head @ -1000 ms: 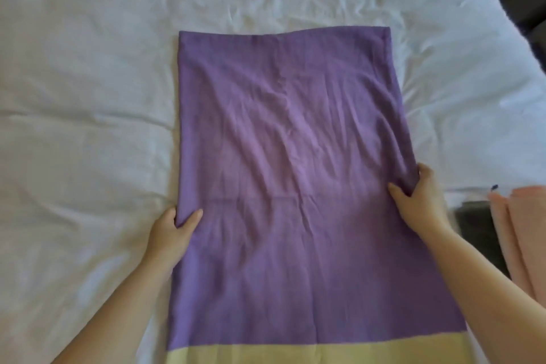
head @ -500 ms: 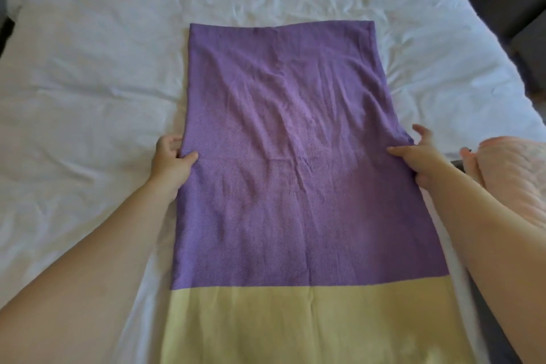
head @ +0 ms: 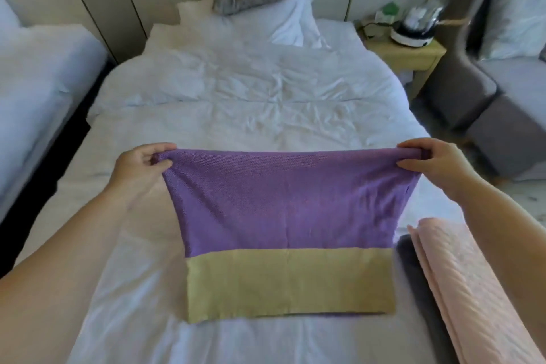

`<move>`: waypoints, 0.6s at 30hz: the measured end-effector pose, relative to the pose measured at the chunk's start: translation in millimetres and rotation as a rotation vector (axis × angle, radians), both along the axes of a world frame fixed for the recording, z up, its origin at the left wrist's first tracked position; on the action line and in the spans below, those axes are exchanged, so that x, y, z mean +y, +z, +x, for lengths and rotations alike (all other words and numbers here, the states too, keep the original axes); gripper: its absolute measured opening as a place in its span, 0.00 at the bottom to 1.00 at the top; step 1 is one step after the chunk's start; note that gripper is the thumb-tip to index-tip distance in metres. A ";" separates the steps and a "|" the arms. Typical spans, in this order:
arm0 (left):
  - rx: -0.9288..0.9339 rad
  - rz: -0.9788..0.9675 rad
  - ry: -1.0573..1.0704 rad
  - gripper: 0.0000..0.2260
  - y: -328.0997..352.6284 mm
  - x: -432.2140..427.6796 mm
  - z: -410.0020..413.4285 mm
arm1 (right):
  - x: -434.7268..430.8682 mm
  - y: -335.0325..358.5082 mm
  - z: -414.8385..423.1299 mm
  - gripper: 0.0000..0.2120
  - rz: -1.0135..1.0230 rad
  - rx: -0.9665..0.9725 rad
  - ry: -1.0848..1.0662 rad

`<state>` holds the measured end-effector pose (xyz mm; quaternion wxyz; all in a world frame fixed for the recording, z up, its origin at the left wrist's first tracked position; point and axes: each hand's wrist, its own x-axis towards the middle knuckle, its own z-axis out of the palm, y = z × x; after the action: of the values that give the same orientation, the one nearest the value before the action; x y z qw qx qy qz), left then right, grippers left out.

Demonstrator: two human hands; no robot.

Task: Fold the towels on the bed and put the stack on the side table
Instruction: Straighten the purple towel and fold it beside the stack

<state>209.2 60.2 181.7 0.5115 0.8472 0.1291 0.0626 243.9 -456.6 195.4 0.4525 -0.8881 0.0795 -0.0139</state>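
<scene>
Over the bed (head: 251, 91), left hand (head: 141, 168) and right hand (head: 428, 162) stretch the towel (head: 289, 204) crosswise.

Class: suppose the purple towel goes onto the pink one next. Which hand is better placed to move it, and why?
Probably the right hand: both pinch the purple towel, but the pink towel lies right of it, beside the right forearm; the left hand would reach across.

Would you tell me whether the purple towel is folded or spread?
Mid-fold: left hand and right hand pinch the purple towel up mid-length; yellow end on the bed.
</scene>
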 end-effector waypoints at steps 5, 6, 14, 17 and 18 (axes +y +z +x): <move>-0.182 0.026 0.022 0.15 93.0 10.0 -1.4 | 3.7 94.1 -4.2 0.15 -0.068 -0.188 -0.001; -0.215 0.045 0.021 0.15 109.9 12.8 -2.5 | 5.0 112.6 -5.9 0.16 -0.109 -0.221 0.000; -0.298 0.396 0.092 0.07 200.6 34.1 -23.2 | 15.0 209.5 -17.1 0.10 -0.520 -0.379 0.077; -0.288 0.439 0.049 0.05 210.0 40.3 -36.1 | 18.4 216.4 -27.9 0.10 -0.525 -0.329 0.117; -0.283 0.427 0.014 0.04 210.4 44.1 -40.7 | 18.2 216.2 -33.4 0.09 -0.451 -0.265 0.124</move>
<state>168.5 104.3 392.2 0.3336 0.9179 0.0461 0.2099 210.4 -438.4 411.5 0.2498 -0.9600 -0.0400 -0.1198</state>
